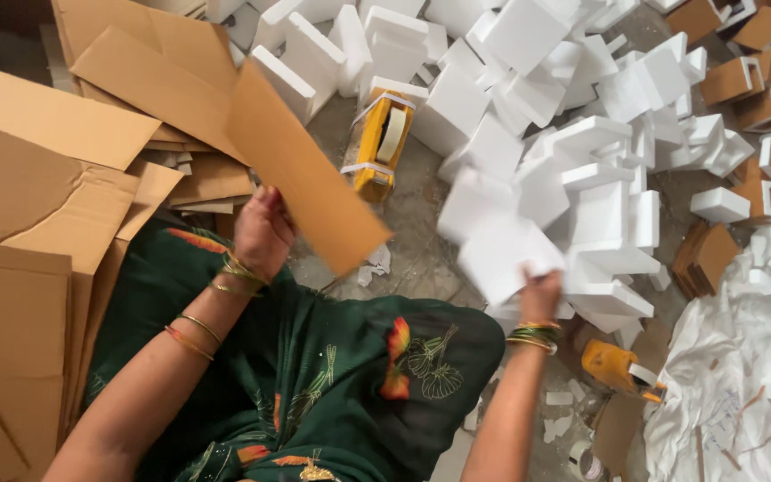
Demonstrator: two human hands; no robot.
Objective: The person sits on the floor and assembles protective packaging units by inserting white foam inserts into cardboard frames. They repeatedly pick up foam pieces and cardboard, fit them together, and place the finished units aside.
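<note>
My left hand [262, 234] grips a long brown cardboard strip [305, 170] that slants up over the floor, its lower end toward the middle. My right hand [542, 295] holds a white foam block [497, 236], blurred by motion, in front of the foam pile. Both wrists wear bangles. My lap is covered by dark green patterned cloth [314, 375].
A heap of white foam pieces [582, 134] fills the top and right. Flat cardboard sheets [37, 205] stack at the left. A yellow tape dispenser [381, 143] lies on the floor ahead, another [622, 368] near my right knee. White crumpled paper [733, 384] lies at the lower right.
</note>
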